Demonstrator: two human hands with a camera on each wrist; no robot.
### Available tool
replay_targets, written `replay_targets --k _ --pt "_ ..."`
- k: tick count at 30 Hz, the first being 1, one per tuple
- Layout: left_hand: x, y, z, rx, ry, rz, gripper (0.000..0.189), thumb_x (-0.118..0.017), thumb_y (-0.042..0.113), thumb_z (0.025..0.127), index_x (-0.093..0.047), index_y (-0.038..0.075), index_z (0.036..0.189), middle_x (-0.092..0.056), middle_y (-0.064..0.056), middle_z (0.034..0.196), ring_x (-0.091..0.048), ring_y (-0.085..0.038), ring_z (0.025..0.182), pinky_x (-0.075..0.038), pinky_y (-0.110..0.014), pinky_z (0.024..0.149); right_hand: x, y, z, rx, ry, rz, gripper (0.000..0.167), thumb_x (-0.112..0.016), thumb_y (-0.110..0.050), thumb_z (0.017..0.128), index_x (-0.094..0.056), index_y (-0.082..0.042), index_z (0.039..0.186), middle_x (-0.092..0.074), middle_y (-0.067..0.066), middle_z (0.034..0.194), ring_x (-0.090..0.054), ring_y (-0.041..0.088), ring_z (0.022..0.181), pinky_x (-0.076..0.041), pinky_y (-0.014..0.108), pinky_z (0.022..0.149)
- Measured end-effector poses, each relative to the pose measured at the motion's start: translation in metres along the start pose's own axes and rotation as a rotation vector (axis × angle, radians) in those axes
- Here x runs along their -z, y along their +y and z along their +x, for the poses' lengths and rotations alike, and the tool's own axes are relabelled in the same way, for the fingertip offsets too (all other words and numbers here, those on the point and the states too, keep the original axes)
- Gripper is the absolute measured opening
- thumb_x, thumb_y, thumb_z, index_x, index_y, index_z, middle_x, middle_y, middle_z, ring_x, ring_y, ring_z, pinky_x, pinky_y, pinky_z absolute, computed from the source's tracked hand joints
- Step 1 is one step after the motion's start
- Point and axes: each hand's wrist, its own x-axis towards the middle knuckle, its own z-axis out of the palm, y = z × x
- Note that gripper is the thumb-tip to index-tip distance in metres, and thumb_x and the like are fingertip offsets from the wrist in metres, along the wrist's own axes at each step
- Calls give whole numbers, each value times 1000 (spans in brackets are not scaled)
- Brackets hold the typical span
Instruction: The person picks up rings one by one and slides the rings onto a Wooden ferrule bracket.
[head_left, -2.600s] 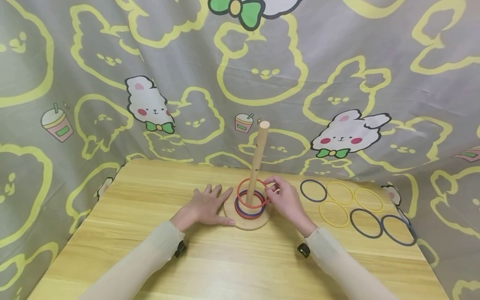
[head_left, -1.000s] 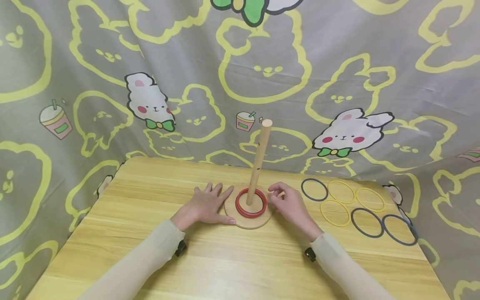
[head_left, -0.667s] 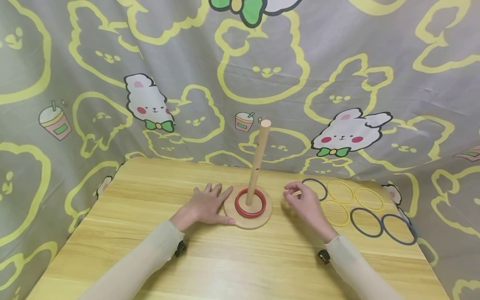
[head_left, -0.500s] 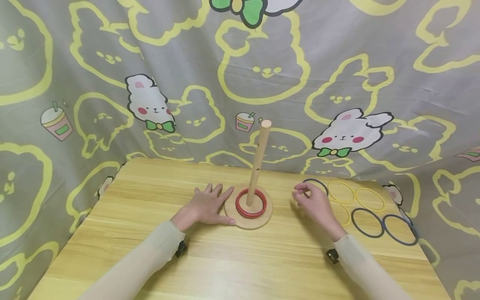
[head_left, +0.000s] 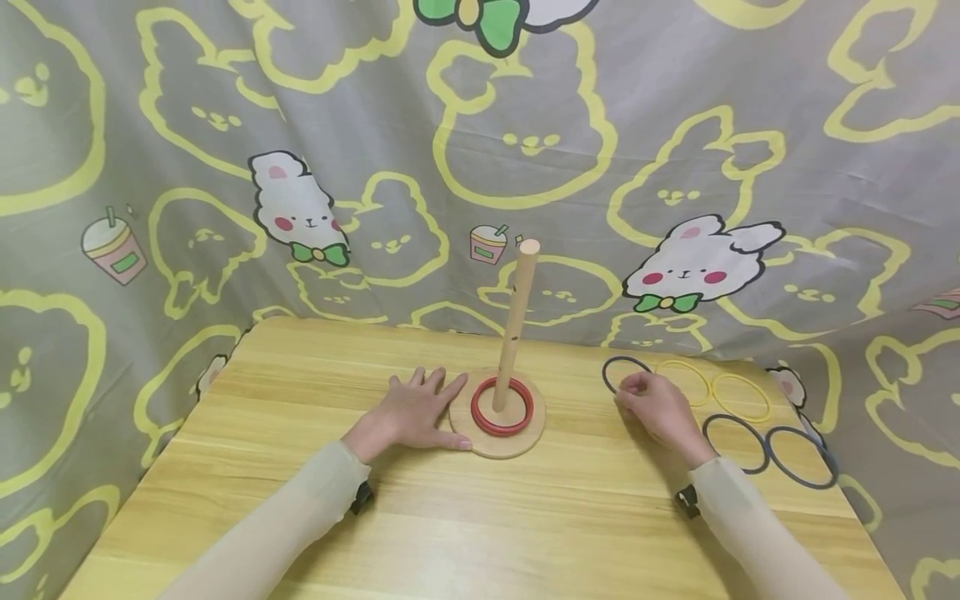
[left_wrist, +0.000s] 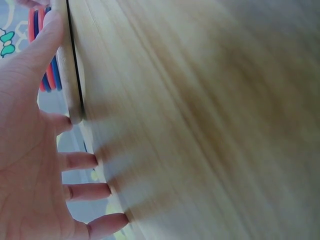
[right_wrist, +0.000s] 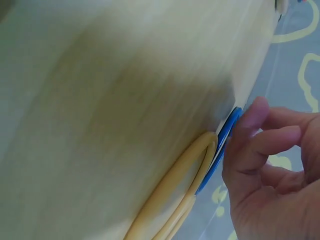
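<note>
Beside round pale wooden base (head_left: 498, 447): left hand (head_left: 412, 414), straight fingers spread, thumb on rim.
At thin blue ring (right_wrist: 233, 118), right part of wooden surface (head_left: 450, 525): right hand (head_left: 662, 408), fingers curled, grip unclear.

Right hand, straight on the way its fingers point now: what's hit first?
Most likely the blue ring: it lies right at the fingertips of the right hand. Whether they already touch is unclear from the depth.
</note>
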Motion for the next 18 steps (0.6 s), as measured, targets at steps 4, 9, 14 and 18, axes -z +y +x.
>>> replay_targets --k 4,9,14,18 --pt "0 -1 0 5 0 -4 118 -61 91 88 -24 21 176 -32 -24 172 -33 -57 152 -33 -87 104 -1 0 3 -6 -32 -20 28 -71 -18 104 -71 6 119 -75 6 93 -68 27 92 -50 49 87" --pt "-1 -1 0 5 -6 -10 118 -59 91 88 -23 22 177 -31 -25 173 -31 -59 153 -32 -88 105 -4 0 6 7 -21 -69 26 -71 -13 103 -71 8 118 -75 9 93 -68 29 91 -52 51 86" --pt "-1 -1 0 11 -9 -10 118 -60 91 88 -23 22 177 -30 -25 173 -30 -59 154 -31 -88 106 -6 -2 8 16 -55 -91 14 -69 -10 104 -75 3 105 -71 5 84 -63 25 80 -49 43 77" --pt "-2 -1 0 13 -10 -8 118 -59 91 88 -23 22 177 -30 -25 173 -30 -59 154 -31 -88 105 -9 -6 9 53 -91 -97 14 -67 -9 106 -75 2 101 -69 5 86 -61 22 77 -49 39 70"
